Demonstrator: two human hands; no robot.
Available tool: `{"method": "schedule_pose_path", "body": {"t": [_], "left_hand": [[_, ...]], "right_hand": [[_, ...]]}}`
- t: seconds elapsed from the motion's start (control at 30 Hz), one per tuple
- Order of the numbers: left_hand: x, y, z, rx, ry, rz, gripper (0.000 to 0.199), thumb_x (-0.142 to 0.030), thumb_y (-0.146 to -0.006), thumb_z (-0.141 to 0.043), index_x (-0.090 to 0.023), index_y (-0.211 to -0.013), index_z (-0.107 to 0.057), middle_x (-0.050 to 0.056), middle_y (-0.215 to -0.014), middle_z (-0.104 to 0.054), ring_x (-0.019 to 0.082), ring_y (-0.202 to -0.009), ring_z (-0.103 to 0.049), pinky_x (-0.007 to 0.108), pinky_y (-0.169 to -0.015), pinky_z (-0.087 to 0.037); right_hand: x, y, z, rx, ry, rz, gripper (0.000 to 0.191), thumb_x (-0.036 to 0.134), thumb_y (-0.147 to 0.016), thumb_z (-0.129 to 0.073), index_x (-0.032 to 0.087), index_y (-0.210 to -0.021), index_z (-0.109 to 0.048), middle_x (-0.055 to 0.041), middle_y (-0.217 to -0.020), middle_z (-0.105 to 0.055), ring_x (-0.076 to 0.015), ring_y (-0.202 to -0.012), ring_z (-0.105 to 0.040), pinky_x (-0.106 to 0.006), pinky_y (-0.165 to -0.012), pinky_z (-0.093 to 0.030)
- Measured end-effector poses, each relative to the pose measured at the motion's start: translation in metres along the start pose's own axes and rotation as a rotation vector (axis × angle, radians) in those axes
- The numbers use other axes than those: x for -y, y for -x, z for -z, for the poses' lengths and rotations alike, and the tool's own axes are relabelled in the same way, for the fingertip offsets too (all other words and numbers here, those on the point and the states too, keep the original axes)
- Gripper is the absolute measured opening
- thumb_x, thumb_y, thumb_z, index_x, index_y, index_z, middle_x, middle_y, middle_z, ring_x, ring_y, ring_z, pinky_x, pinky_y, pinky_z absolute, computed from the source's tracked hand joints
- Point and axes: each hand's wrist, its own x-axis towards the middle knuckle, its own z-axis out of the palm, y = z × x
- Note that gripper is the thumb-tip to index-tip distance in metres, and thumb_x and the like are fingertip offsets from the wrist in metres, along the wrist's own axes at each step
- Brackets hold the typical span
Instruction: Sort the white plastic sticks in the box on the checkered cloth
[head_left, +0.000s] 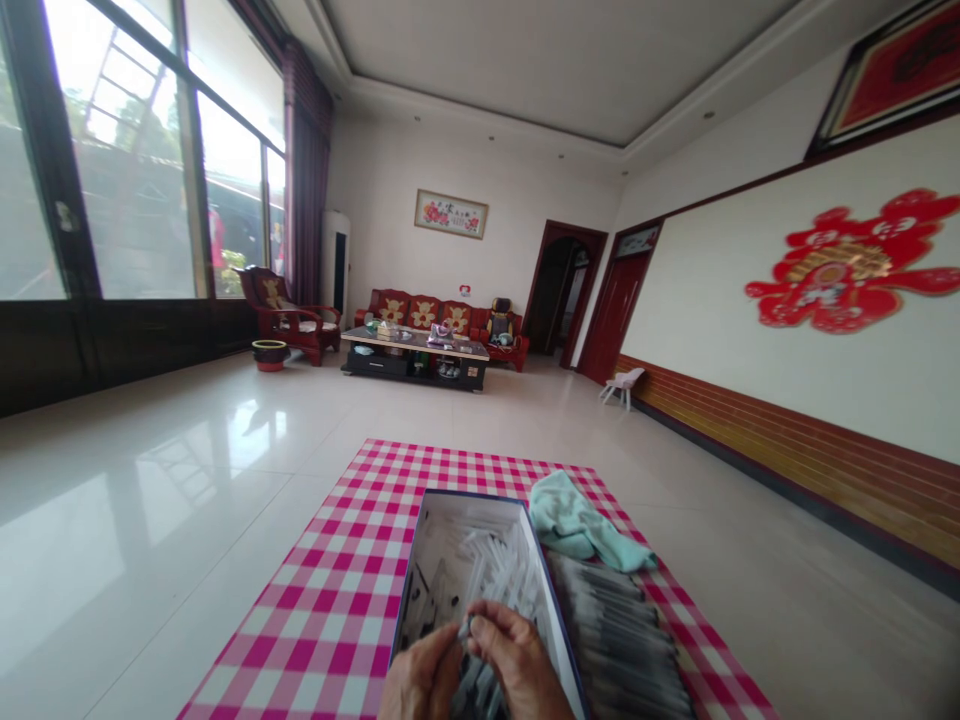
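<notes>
Over the front of an open box [475, 494], my left hand [426, 672] and my right hand [517, 655] meet fingertip to fingertip. Both are closed in a pinch around a small greyish piece [466, 628], too small and blurred to name. Clear, slender tubes [491, 565] that look like pen barrels lie loosely in the box, with small dark parts [421, 590] along its left side. Right of the box is a row of slim, dark-and-clear pen-like sticks [619, 625], blurred. My hands hide part of the box's contents.
The box stands on a pink-and-white checked tablecloth [322, 590]. A crumpled mint-green cloth [581, 520] lies at the box's far right corner. Across the tiled floor are a low coffee table [412, 365], a red wooden armchair [292, 320] and a small stool [622, 385].
</notes>
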Motion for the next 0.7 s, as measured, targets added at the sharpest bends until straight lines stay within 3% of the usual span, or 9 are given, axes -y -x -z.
{"method": "schedule_pose_path", "body": {"t": [0.33,0.7], "left_hand": [[0.01,-0.005,0.004,0.12,0.074,-0.05,0.041,-0.051,-0.087,-0.043,-0.021,-0.091,-0.071,0.001,-0.054,-0.066,0.012,-0.047,-0.061,0.014,-0.046,-0.047],[0.008,-0.005,0.0,0.183,0.037,-0.127,0.025,-0.032,-0.089,-0.048,-0.021,-0.082,-0.069,0.002,-0.064,-0.067,0.013,-0.057,-0.061,0.016,-0.052,-0.044]], "right_hand": [[0.004,0.005,-0.007,-0.023,-0.222,-0.092,0.032,0.033,-0.054,-0.084,0.019,-0.081,-0.073,-0.0001,-0.081,-0.069,-0.016,-0.074,-0.062,-0.028,-0.072,-0.05],[0.018,0.013,0.0,0.01,-0.237,-0.2,0.032,0.028,-0.051,-0.086,0.015,-0.077,-0.072,-0.001,-0.07,-0.069,-0.0149,-0.066,-0.063,-0.027,-0.065,-0.051]]}}
